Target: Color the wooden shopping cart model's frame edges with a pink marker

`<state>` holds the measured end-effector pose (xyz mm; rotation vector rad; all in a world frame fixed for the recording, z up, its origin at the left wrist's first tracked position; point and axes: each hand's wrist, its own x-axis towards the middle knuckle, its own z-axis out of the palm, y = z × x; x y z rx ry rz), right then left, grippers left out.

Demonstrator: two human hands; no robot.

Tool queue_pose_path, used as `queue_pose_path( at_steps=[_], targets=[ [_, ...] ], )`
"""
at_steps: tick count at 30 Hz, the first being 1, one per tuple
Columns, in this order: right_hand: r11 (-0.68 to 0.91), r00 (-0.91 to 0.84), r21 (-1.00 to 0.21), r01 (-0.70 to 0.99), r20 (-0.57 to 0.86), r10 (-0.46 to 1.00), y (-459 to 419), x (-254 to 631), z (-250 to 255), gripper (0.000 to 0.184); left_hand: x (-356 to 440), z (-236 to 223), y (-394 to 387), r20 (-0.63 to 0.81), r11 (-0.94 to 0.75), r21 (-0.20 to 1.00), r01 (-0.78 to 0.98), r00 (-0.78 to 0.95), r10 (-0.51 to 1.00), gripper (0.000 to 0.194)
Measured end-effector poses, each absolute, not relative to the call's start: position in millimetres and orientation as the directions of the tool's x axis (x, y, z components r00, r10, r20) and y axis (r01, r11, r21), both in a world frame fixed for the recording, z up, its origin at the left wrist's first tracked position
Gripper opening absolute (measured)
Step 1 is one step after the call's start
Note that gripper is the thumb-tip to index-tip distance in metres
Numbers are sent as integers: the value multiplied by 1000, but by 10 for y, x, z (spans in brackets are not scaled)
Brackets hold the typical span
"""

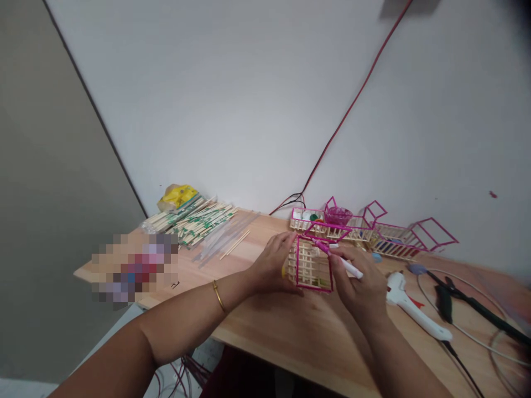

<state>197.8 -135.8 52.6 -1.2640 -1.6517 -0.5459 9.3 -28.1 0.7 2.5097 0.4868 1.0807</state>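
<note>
My left hand (pixel 276 262) grips the left side of a small stick-built frame (pixel 307 265), a lattice of pale wooden sticks with magenta edges. It is held up over the front part of the wooden table. In my right hand (pixel 360 284) is a white and magenta paint marker (pixel 346 265), pinched between thumb and fingers. Its magenta end reaches the frame's upper edge; whether the tip touches the stick is too small to tell. The fingers of my left hand are partly hidden behind the frame.
Similar magenta-edged stick models (pixel 398 246) stand along the wall, with a magenta cup (pixel 338 215) among them. A white glue gun (pixel 418 315), its cord and black-handled tool (pixel 468 298) lie right. Packaged chopsticks (pixel 203 224), two loose sticks (pixel 235 245) and a yellow bag (pixel 178 194) lie left.
</note>
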Motion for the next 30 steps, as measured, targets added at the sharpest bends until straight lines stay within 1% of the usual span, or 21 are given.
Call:
queue_pose_path(
  at_steps=[4,6,8,10,13,15,19,25,30],
  targets=[
    [285,36,-185,941,889,457,-1362,2023,531,16,93,-2,-273,611,-872,462,162,655,445,133],
    [295,38,-185,937,895,444,-1373,2045,534,13,91,-4,-272,611,-874,462,151,660,437,135],
    [369,3,-180,912,901,433,-1391,2046,542,9,88,-10,-273,616,-877,458,147,659,433,136],
    [477,-71,-161,864,900,431,-1410,2023,553,8,87,-19,-275,622,-880,451,149,654,429,135],
    [617,-180,-135,776,889,421,-1417,1976,567,16,88,-31,-276,627,-884,444,148,653,425,137],
    [653,-200,-125,747,894,400,-1406,1959,564,20,88,-34,-274,628,-886,441,142,657,418,139],
    [639,-192,-121,759,897,397,-1378,1966,547,21,86,-35,-273,622,-887,439,143,664,414,139],
    [648,-230,-98,756,887,402,-1371,1969,551,20,100,-32,-278,613,-877,453,159,659,435,135],
    [639,-225,-99,763,886,406,-1372,1974,542,21,102,-40,-275,624,-887,439,141,663,414,134]
  ],
)
